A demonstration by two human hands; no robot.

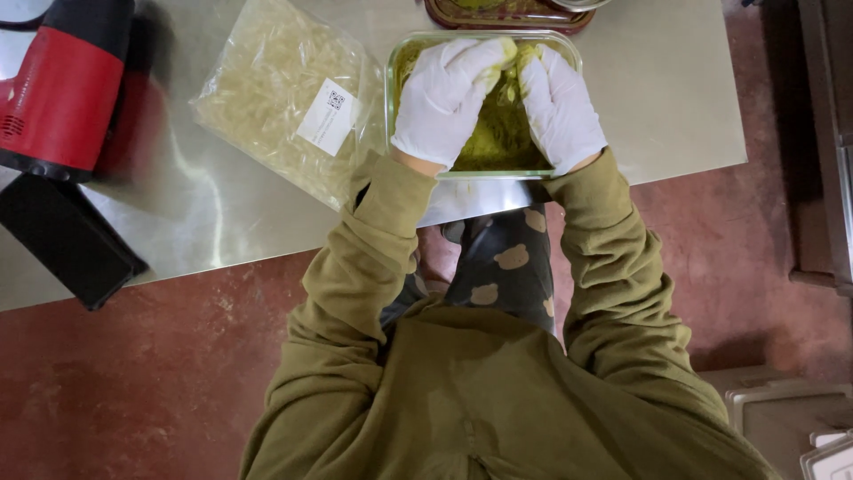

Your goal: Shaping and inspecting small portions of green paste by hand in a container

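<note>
Looking down past your olive sleeves, you have both gloved hands inside the clear glass dish (394, 98) at the near edge of the steel table (222, 222). Your left hand (444, 93) curls its fingers down into the yellow-green mass (502, 133) that fills the dish, and your right hand (558, 107) does the same just beside it, fingertips meeting near the far wall. Both hands are partly closed, pressing into or gathering the stuff, but the fingertips are buried and blurred, so you cannot tell how much each one really grips. What the mass is stays hard to make out; it may be a paste or a chopped mix. Left of the dish lies a clear bag of pale strips (275, 89) bearing a white label, touching or nearly touching the dish. At the far left a red and black appliance (62, 89) is cut off by the frame, with a black block (67, 240) below it. Another dark dish (506, 13) is cropped at the top.
</note>
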